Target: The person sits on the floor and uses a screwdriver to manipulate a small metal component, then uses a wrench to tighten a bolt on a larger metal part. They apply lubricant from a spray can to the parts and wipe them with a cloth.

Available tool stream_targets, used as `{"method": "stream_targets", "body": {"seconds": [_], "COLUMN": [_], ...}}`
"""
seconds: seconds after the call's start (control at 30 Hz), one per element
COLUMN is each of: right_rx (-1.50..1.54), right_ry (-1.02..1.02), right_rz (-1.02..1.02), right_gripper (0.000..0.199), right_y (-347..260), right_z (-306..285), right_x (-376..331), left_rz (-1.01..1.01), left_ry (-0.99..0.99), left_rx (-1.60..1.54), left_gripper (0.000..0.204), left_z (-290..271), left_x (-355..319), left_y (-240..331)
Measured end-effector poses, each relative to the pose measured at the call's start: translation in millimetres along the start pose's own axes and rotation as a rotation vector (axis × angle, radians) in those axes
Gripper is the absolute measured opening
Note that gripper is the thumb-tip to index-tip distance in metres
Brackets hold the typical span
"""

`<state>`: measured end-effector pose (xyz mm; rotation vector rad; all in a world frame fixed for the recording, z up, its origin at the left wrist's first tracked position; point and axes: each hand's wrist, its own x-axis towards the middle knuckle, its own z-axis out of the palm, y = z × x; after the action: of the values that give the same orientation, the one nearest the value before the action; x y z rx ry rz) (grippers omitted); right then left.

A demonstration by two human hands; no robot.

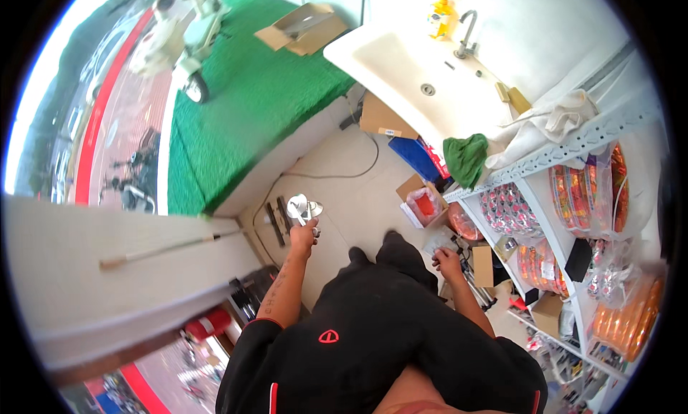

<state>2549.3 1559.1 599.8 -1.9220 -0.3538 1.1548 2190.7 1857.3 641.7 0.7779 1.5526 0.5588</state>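
Observation:
My left hand (304,237) is closed round the lower end of a shiny white and silver part (301,208), which has a round head and a short stem. Its exact kind cannot be made out. On the other side of my body, my right hand (448,262) has its fingers pinched together at a crumpled piece of clear plastic (439,243), which looks like a bag. Just beyond that plastic, on the floor, stands an opened carton (407,212) lined with plastic, with something orange-red inside.
A white sink (380,56) holds a green cloth (466,160) on its near edge. Metal shelving (530,206) with bagged orange goods stands close on my right. A cable (337,176) crosses the floor. Ahead to the left is a raised green-carpeted platform (251,120).

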Motion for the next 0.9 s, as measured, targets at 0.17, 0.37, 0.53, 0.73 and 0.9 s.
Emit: {"method": "stream_targets", "body": {"seconds": [0.17, 0.37, 0.53, 0.73, 0.9], "right_rx": [0.041, 0.11, 0.122, 0.165, 0.127], "right_ry": [0.176, 0.291, 0.193, 0.385, 0.527], "right_rz": [-0.071, -0.246, -0.264, -0.127, -0.051], "right_gripper": [0.025, 0.022, 0.021, 0.019, 0.02], "right_y": [-43.2, -161.5, -273.7, -315.4, -362.1], "right_z": [4.1, 21.1, 42.5, 44.9, 76.6], "right_x": [57.4, 155.0, 219.0, 272.3, 299.0], "left_rz": [-0.003, -0.155, -0.233, -0.322, -0.404], "left_ry": [-0.026, 0.006, 0.055, 0.055, 0.025], "left_rx": [-0.059, 0.004, -0.028, -0.047, -0.063], "left_gripper": [0.025, 0.021, 0.017, 0.017, 0.015], "left_z": [65.7, 97.7, 114.7, 145.3, 167.1], "left_x": [114.7, 211.0, 298.7, 402.5, 519.9], "left_y": [110.1, 185.9, 232.9, 278.6, 308.3]}}
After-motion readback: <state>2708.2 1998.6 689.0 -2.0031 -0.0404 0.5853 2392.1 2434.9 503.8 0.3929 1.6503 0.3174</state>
